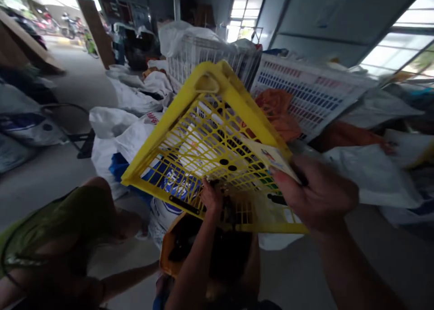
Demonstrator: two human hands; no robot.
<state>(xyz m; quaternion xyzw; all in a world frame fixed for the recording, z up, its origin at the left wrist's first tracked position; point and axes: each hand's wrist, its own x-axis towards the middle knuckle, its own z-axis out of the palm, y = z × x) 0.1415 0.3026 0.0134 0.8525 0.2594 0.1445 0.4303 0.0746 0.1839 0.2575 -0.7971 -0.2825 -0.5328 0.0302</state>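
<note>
The yellow crate [203,138] is lifted and tipped, its mesh bottom facing the camera. The left hand [210,196] grips its lower mesh; the right hand [318,192] clamps the rim together with a card [271,158]. An orange bucket [169,251] sits below. White crates [305,93], sacks [132,133] and a crouching person [57,237] crowd in close

From where I stand I count 1 yellow crate [203,133], tipped up, and 2 white crates [206,52] behind it. 2 hands are on the yellow one: the left hand [210,196] and the right hand [318,192], which also pinches 1 card [271,158]. 1 orange bucket [176,242] sits below. 1 other person [61,237] crouches close by. White sacks [129,129] lie heaped about, too many and too tangled to count.
</note>
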